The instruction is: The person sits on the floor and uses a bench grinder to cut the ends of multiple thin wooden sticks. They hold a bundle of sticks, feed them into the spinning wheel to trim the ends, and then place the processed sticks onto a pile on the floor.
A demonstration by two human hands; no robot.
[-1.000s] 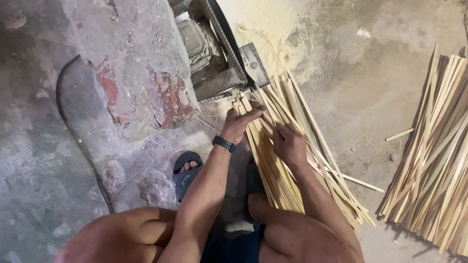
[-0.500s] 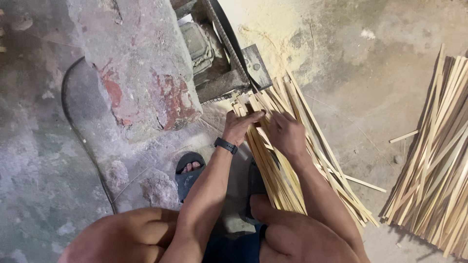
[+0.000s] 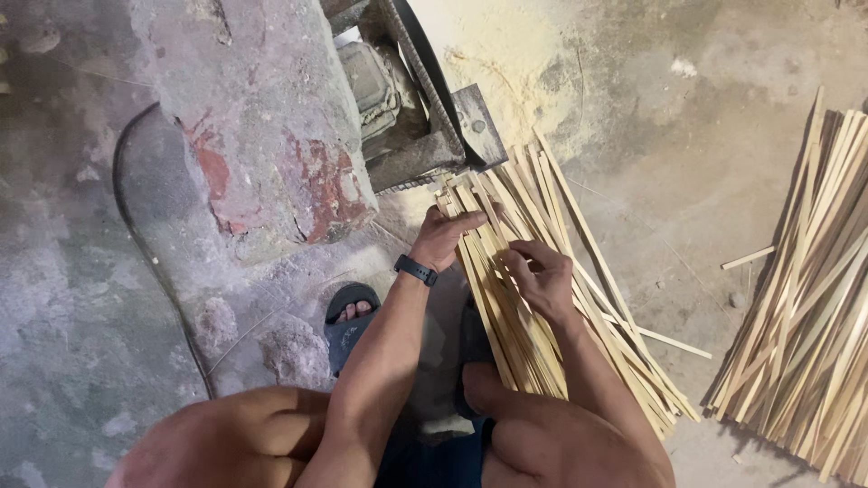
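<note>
On the concrete floor [image 3: 651,163], in the head view, a fan of thin pale strips [image 3: 542,298] is laid in front of the seated person, its far ends touching the toothed edge of a metal machine [image 3: 425,126]. The left hand [image 3: 445,237], a dark watch [image 3: 416,269] on its wrist, is pressed flat on the upper left of the fan, fingers stretched toward the machine. The right hand [image 3: 541,276] is curled over the middle of the fan; a few strips seem to be pinched under its bent fingers, though the grip itself cannot be told for sure. A sandalled foot [image 3: 348,316] is seen just left of the fan. Well apart to the right, a larger pile [image 3: 805,307] of similar strips is spread on the floor, and one stray strip [image 3: 749,258] lies between the two. Pale sawdust [image 3: 506,63] is heaped behind the machine. As a judgement, the work is partway: one pile is set aside, while the fan under the hands is not yet dealt with.
</note>
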